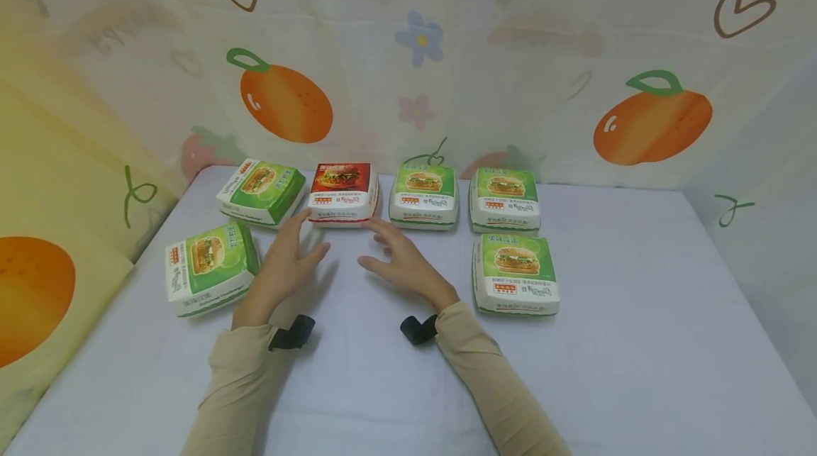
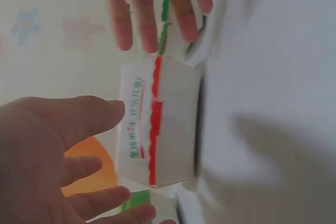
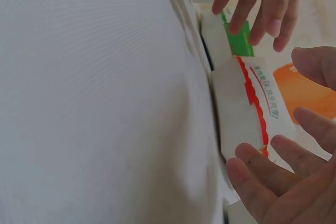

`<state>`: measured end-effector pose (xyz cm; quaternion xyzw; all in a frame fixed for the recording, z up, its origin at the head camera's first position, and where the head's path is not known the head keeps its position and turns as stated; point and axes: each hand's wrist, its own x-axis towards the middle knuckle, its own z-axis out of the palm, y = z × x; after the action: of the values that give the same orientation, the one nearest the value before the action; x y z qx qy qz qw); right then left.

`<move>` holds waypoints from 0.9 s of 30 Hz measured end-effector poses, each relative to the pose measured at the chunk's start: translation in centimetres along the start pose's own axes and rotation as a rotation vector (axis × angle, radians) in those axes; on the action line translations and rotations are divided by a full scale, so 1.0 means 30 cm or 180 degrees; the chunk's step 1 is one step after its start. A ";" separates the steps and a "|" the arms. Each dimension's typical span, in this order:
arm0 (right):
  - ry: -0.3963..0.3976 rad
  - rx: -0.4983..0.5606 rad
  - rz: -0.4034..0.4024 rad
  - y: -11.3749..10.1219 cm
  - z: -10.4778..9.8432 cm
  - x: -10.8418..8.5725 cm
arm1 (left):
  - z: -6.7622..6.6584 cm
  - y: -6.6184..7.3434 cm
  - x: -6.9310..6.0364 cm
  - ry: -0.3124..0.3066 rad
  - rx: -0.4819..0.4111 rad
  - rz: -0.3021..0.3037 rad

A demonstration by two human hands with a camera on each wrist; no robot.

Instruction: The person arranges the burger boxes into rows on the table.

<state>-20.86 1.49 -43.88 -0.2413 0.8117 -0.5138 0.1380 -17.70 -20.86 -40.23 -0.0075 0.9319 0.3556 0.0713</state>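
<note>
A red-topped burger box (image 1: pixel 343 193) stands in the back row, between green boxes. My left hand (image 1: pixel 285 266) hovers at its near left side and my right hand (image 1: pixel 403 262) at its near right side, palms facing each other, fingers spread and slightly bent. Neither hand holds anything. The left wrist view shows the box's red-edged side (image 2: pixel 157 121) beyond my left hand (image 2: pixel 68 156), with my right fingers (image 2: pixel 178 9) above. In the right wrist view the box (image 3: pixel 252 103) lies between both hands, my right hand (image 3: pixel 299 177) at the lower right.
Two green boxes, one behind (image 1: pixel 260 190) and one nearer (image 1: pixel 210 268), sit at the left. Right of the red box are a green box (image 1: pixel 424 195), another (image 1: pixel 504 197) and a nearer one (image 1: pixel 515 273). A patterned curtain (image 1: pixel 485 87) hangs behind the white table (image 1: pixel 638 342).
</note>
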 end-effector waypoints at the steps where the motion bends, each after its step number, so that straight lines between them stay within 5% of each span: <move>1: 0.0002 -0.0001 -0.0007 -0.004 -0.001 0.000 | -0.007 0.002 -0.004 0.0013 0.0009 0.0019; 14: 0.0004 0.0052 -0.0016 -0.034 0.001 -0.007 | -0.115 0.041 -0.081 0.0009 0.0112 0.0309; 21: -0.0091 0.0153 -0.0049 -0.057 0.041 0.002 | -0.164 0.006 -0.099 0.0249 0.0113 0.0470; 27: -0.0251 0.0170 -0.0147 -0.077 0.085 0.000 | -0.192 -0.004 -0.113 0.0283 0.0185 0.0357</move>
<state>-19.08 -1.29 -42.92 -0.2763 0.7858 -0.5284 0.1644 -15.07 -24.89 -35.60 0.0310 0.9430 0.3311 0.0099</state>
